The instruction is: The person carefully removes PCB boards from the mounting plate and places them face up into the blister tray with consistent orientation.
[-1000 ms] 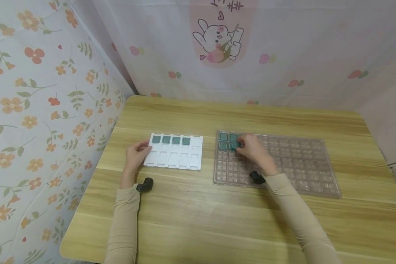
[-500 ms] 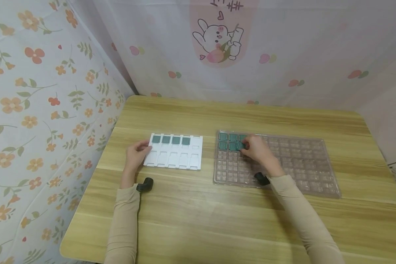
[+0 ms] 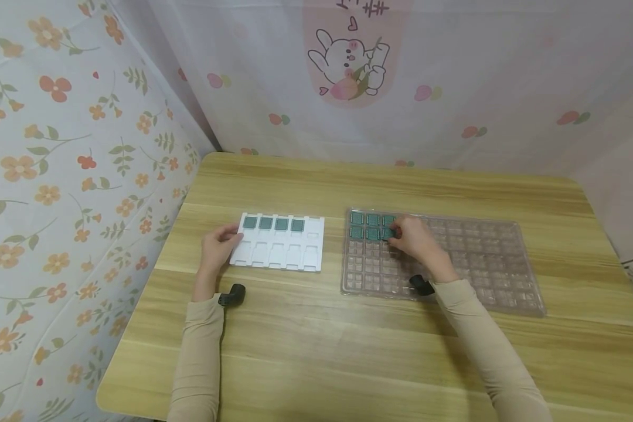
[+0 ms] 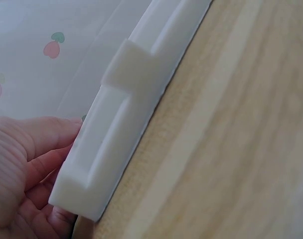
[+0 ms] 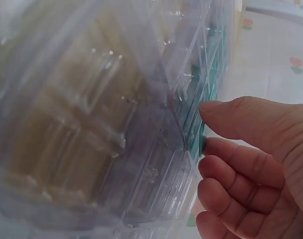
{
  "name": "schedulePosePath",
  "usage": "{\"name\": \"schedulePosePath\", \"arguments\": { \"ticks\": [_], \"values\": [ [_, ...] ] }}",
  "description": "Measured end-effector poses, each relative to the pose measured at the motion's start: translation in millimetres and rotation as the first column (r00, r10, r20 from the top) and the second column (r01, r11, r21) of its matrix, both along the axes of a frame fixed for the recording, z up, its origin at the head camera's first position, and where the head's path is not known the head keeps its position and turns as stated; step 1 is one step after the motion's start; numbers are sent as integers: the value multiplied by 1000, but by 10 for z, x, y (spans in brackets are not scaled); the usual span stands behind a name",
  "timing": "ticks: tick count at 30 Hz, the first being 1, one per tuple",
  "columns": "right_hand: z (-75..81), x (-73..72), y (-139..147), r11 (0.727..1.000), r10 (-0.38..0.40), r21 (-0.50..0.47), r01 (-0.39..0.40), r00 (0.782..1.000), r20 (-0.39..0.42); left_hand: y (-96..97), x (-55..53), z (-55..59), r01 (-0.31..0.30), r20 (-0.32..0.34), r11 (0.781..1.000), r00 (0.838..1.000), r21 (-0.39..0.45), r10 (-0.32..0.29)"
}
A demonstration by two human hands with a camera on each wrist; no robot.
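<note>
My left hand [image 3: 218,249] grips the left edge of a white plastic tray [image 3: 276,256], its thumb on the rim in the left wrist view. Several square green chips [image 3: 265,223] sit in that tray's back row. Over the left part of a clear plastic tray [image 3: 456,258], my right hand [image 3: 418,241] pinches a green chip [image 3: 388,233] between thumb and forefinger. The held chip [image 5: 195,142] is edge-on in the right wrist view, close against the pockets. More green chips [image 3: 372,220] lie in the clear tray's two back rows at the left. Fingers partly cover the held chip.
Both trays lie flat on a wood-grain table [image 3: 316,346], with a strip of tabletop between them. A printed curtain [image 3: 453,76] hangs behind the table and a floral one [image 3: 58,193] at the left. Each wrist wears a black camera [image 3: 233,295].
My right hand has moved a little to the right over the clear tray with the chip. Chips it covered in the second and third columns now show. The left hand stays put.
</note>
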State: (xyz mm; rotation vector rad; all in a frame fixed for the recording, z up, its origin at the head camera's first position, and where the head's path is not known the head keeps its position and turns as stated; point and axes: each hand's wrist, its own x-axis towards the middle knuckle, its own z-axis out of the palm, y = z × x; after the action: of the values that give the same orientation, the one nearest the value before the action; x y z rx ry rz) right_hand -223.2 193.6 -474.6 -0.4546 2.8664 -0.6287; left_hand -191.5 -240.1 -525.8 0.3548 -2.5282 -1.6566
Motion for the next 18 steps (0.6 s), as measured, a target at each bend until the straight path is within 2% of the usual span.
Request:
{"name": "schedulePosePath", "arguments": {
  "ticks": [18],
  "values": [
    [-6, -11, 12, 1000, 21, 23, -21, 1000, -3, -7, 3, -3, 9, -2, 1000, 1000, -6, -9]
  ]
}}
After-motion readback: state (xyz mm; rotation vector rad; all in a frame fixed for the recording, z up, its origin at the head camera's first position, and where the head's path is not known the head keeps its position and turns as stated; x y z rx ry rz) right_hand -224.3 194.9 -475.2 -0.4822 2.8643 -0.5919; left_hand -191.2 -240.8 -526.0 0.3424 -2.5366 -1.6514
